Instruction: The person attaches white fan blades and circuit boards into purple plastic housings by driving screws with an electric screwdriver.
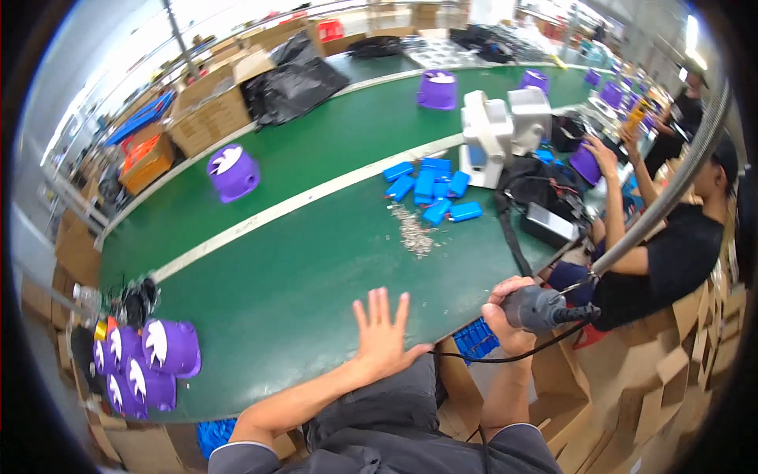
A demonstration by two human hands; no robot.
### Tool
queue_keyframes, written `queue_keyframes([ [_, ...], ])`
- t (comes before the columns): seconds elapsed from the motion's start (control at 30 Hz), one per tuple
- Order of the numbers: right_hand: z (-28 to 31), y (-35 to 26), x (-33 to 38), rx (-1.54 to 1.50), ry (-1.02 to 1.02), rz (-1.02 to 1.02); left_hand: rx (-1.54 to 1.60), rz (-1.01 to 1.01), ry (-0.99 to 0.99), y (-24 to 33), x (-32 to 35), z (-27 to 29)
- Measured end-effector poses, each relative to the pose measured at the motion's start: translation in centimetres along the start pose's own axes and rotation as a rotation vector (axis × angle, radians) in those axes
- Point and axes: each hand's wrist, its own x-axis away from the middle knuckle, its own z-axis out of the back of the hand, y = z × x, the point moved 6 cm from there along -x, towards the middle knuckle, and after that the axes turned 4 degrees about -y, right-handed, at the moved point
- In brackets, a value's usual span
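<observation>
My left hand (382, 338) lies flat with fingers spread at the near edge of the green table (308, 276). Nothing is in it. My right hand (512, 336) is wrapped round a dark grey electric screwdriver (532, 306), held just off the table's front edge. A black cord (482, 360) runs from the screwdriver past my left thumb. Beyond my hands, a pile of small screws (415, 232) lies beside several blue wrapped packs (424, 188). Several purple plastic housings (172, 347) with white shapes on them are stacked at the near left.
A pale strip (260, 223) divides the table from a green belt carrying purple housings (234, 172). White machine housings (483, 134) and a black bag (537, 183) stand at right, near a co-worker (671, 253). A metal hose (671, 193) hangs there. Open cartons (557, 395) sit below my right arm.
</observation>
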Motion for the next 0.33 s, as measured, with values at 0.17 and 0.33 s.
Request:
queue_keyframes([
  [0.17,0.7,3.6,1.7,0.015,0.172,-0.045,0.218,-0.002,0.143,2.7,-8.8,1.4],
  [0.33,-0.2,4.2,0.9,0.001,-0.135,-0.183,0.221,-0.114,0.630,0.4,-15.3,0.0],
])
